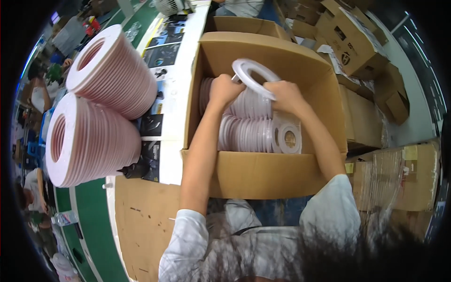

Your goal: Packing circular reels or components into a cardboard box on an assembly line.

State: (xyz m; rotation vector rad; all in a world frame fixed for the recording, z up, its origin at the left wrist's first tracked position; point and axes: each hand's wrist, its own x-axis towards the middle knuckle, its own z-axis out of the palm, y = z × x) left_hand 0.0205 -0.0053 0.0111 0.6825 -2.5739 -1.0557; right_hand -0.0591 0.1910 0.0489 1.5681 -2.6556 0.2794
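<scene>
A white flat ring [244, 75] is raised, tilted, over the open cardboard box [277, 174]. My right hand [285, 95] grips its right edge, fingers wrapped round it. Close to the ring's left side, my left hand [225, 90] is closed inside the box; a small white edge pokes out by its fingers, and what it belongs to is unclear. Beneath both hands, rows of similar white rings [244, 135] stand on edge in the box. One ring [287, 139] at the near right end shows its round face.
Two tall stacks of pinkish-white rings, a rear stack [123, 77] and a front stack [101, 141], lean on the left beside a white table edge [174, 103]. More cardboard boxes [350, 40] are piled at right. A small fan [168, 6] stands at the far end.
</scene>
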